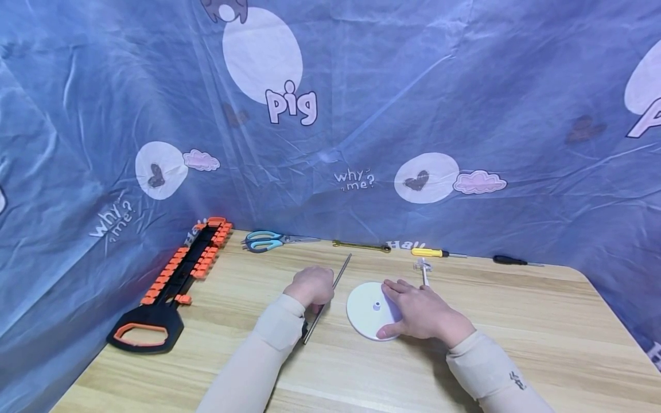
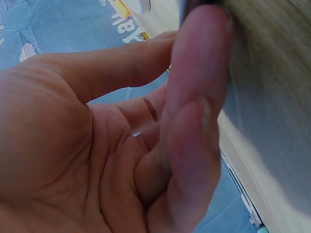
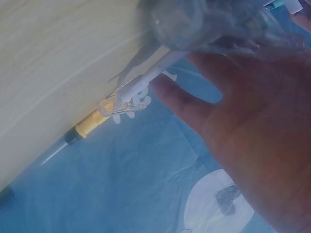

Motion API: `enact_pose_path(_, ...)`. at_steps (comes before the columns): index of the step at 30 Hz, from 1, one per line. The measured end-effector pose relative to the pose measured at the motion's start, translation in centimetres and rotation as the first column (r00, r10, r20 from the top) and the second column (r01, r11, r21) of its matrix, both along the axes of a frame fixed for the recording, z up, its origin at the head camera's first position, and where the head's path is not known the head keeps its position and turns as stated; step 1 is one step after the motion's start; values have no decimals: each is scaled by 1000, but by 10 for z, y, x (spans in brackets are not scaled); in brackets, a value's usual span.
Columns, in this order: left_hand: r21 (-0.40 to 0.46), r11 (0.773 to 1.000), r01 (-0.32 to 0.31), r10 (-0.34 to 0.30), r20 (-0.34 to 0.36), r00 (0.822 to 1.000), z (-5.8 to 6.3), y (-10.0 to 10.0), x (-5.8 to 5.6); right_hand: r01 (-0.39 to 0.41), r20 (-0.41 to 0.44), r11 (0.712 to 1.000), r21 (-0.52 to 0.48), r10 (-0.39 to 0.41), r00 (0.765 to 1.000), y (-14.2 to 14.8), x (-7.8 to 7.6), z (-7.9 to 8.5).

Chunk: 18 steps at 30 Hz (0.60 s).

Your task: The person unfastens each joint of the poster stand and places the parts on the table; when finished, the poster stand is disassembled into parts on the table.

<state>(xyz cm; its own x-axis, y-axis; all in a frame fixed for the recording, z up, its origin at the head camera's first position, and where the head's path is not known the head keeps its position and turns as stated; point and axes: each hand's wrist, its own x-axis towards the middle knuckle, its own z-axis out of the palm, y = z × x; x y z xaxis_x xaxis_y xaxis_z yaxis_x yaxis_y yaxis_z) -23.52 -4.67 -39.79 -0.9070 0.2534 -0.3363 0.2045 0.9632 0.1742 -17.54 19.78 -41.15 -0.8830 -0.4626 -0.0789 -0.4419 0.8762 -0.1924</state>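
In the head view my left hand grips a thin metal rod, which slants over the table at the middle. The left wrist view shows the curled fingers close up, with the rod mostly out of sight. My right hand rests spread on the right part of a white round disc with a small raised hub. Just beyond that hand, a white stick with a clear plastic end piece sticks out. More clear plastic lies blurred beside the palm; whether the hand touches it, I cannot tell.
Along the table's back edge lie blue-handled scissors, a wrench, a yellow screwdriver and a black screwdriver. A black and orange rack with a handle occupies the left side. A blue printed cloth hangs behind.
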Motion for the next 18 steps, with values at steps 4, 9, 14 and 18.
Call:
enact_pose_path(4, -1, 1000, -1, 1, 2, 1000, 1, 0, 1, 2, 0, 1000, 0, -2, 1000, 0, 0, -1)
enact_pose_path(9, -3, 1000, -1, 1, 6, 1000, 2, 1, 3, 3, 0, 1000, -7, -3, 1000, 1, -1, -2)
enact_pose_path(14, 2, 1000, -5, 5, 3, 1000, 3, 0, 4, -6, -11, 1000, -8, 6, 1000, 2, -1, -3)
enact_pose_path(18, -6, 1000, -3, 3, -3, 1000, 3, 0, 4, -7, -11, 1000, -6, 7, 1000, 2, -1, -3)
